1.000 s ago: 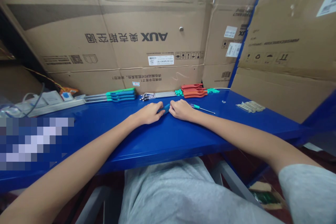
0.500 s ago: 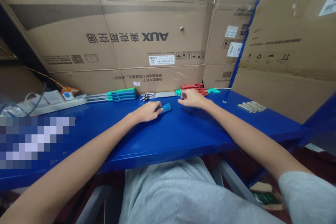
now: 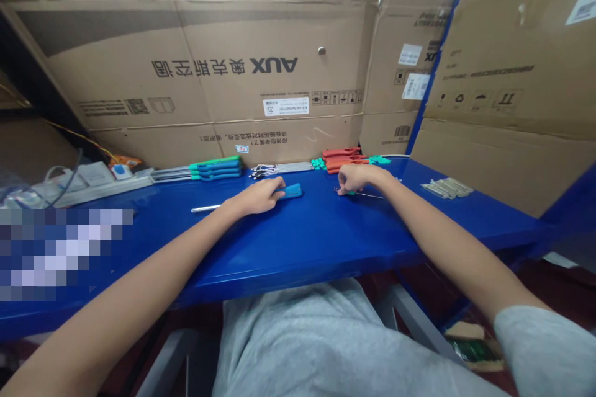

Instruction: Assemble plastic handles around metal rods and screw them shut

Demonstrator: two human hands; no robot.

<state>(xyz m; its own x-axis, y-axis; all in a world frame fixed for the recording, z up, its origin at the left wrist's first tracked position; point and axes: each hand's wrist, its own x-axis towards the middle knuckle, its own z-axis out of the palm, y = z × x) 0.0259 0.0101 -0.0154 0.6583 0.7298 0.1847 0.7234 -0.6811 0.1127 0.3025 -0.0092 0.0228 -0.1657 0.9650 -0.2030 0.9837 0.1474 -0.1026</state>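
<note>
My left hand point(image 3: 264, 196) is closed on a blue-handled tool point(image 3: 292, 191) at the middle of the blue table. A silver shaft point(image 3: 205, 208) shows on the other side of that wrist. Further right, my right hand point(image 3: 350, 178) pinches a thin screwdriver-like tool point(image 3: 370, 196), with a bit of green at the fingers and a thin metal shaft pointing right. Just behind that hand lie stacked red handles point(image 3: 342, 161). Small green pieces point(image 3: 318, 164) and a bundle of silver rods point(image 3: 294, 167) are beside them.
Blue and green handled tools point(image 3: 216, 167) are stacked at the back left, beside a white power strip point(image 3: 107, 188). Small clear packets point(image 3: 447, 188) lie at the right. Cardboard point(image 3: 223, 31) walls the back and right side.
My right hand has moved right and slightly down, and the thin tool's shaft now shows beside it. The blue handle in my left hand has turned flatter, with a silver shaft now visible left of the wrist.
</note>
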